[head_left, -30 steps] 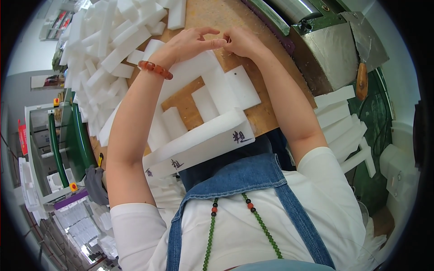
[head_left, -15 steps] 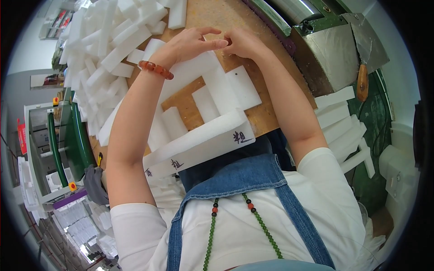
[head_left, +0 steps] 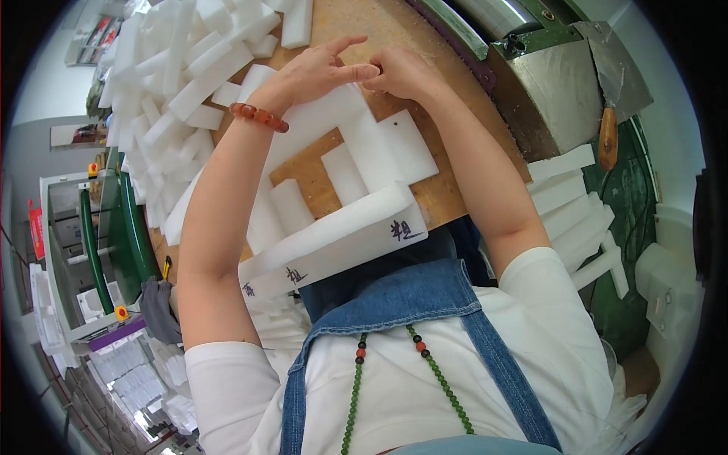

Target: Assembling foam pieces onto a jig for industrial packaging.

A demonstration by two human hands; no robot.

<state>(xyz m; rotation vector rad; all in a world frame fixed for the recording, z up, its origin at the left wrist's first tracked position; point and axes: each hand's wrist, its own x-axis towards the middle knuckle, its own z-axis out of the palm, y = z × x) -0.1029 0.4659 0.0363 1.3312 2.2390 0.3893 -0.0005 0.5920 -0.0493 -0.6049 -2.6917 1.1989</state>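
A white foam frame [head_left: 356,205] made of joined strips lies on a wooden bench [head_left: 425,45], its near bar against my body. My left hand [head_left: 318,72], with a bead bracelet at the wrist, rests on the frame's far bar, fingers spread and thumb touching my right hand. My right hand [head_left: 402,72] is curled at the far end of the frame's middle strip, fingers pinched on the foam edge there. What lies under the fingertips is hidden.
A heap of white foam strips [head_left: 182,83] fills the bench's left side. A metal machine housing [head_left: 553,91] stands at right, with a wooden-handled scraper [head_left: 610,98] leaning on it. More foam strips [head_left: 576,212] are stacked at lower right. Green racks [head_left: 98,235] stand at left.
Both hands stay at the frame's far end; the fingers have shifted slightly, with my left thumb now touching my right hand. The frame has not moved.
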